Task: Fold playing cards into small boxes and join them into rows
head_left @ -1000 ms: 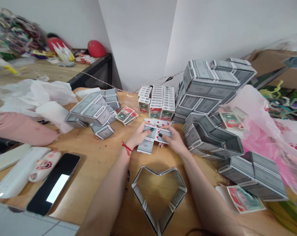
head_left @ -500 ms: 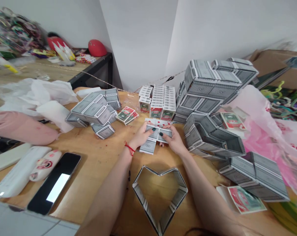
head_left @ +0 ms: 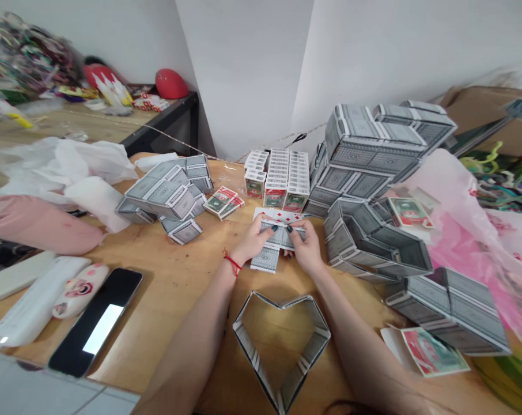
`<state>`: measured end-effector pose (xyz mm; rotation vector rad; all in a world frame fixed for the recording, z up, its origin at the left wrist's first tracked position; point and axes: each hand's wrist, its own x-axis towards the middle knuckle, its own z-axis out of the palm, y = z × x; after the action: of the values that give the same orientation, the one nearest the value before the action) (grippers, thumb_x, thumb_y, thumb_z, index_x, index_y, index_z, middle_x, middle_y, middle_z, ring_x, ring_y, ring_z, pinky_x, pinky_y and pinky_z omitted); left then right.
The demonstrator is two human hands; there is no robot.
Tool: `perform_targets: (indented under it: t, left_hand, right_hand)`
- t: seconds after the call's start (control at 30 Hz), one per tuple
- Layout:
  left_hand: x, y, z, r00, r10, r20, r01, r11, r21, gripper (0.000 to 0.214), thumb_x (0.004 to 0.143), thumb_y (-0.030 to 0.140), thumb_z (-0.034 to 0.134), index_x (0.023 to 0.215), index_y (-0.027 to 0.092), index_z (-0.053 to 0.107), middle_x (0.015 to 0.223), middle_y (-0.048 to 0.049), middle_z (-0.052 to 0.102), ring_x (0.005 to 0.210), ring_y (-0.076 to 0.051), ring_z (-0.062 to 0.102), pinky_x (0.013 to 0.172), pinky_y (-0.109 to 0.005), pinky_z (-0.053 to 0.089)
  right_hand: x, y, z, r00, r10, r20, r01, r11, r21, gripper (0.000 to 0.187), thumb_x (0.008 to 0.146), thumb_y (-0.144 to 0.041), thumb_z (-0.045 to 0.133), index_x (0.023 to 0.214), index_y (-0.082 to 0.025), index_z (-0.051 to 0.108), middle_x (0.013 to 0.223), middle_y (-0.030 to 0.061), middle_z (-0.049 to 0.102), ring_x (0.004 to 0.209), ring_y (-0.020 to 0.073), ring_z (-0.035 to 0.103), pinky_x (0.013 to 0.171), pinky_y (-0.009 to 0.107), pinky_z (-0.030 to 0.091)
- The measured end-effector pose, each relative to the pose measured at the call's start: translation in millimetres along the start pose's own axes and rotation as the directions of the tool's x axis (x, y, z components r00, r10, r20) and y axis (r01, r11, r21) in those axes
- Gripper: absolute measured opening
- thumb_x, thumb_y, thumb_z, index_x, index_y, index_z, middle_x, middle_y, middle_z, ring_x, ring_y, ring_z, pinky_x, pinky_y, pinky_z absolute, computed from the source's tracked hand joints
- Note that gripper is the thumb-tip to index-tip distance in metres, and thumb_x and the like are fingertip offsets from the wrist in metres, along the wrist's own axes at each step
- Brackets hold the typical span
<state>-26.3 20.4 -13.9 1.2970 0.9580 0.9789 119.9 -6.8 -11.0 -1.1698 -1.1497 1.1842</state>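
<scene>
My left hand [head_left: 253,244] and my right hand [head_left: 305,248] are pinched together on a small bundle of grey-backed playing cards [head_left: 282,235] lying on the wooden table [head_left: 166,282]. A loose grey-backed card [head_left: 265,259] sticks out below my left hand, and face-up red-pip cards [head_left: 279,215] lie just beyond my fingers. A red string circles my left wrist. A heart-shaped frame made of folded cards [head_left: 282,346] stands on the table between my forearms, close to me.
Folded-card structures are stacked at right [head_left: 373,173] and back left [head_left: 166,193]. Boxed decks [head_left: 280,178] stand behind the hands. A black phone [head_left: 97,320], white cases and white plastic bags lie at left. A pink bag [head_left: 468,230] is at right.
Both hands slid slightly right and closer together on the cards; the loose card under my left hand shifted with them. The heart frame has not moved.
</scene>
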Motion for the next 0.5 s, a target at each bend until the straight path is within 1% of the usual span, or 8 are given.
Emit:
perform_targets:
  t: [0.23,0.5]
  left_hand:
    - [-1.2,-1.6,6.4,0.999,-0.003,-0.036,0.003,1.000,-0.004,0.021,0.075,0.024,0.052,0.093,0.019,0.044,0.082,-0.0009,0.056,0.066,-0.011,0.055,0.058,-0.025,0.049]
    - [-1.7,-8.0,6.2,0.996,0.048,-0.078,-0.046,0.998,0.034,0.024,0.074,0.026,0.055,0.094,0.019,0.046,0.085,-0.0022,0.057,0.073,-0.014,0.056,0.064,-0.029,0.049]
  right_hand:
    - [-0.7,0.8,1.2,0.999,0.004,-0.044,-0.003,1.000,0.028,0.023,0.075,-0.042,0.055,0.083,-0.026,0.042,0.045,-0.0086,0.045,0.030,0.0106,0.044,0.030,0.022,0.034]
    - [-0.3,2.9,1.0,1.000,0.011,-0.023,-0.010,1.000,0.023,0.024,0.075,-0.043,0.054,0.082,-0.026,0.040,0.045,-0.0086,0.045,0.030,0.0102,0.045,0.030,0.022,0.034]
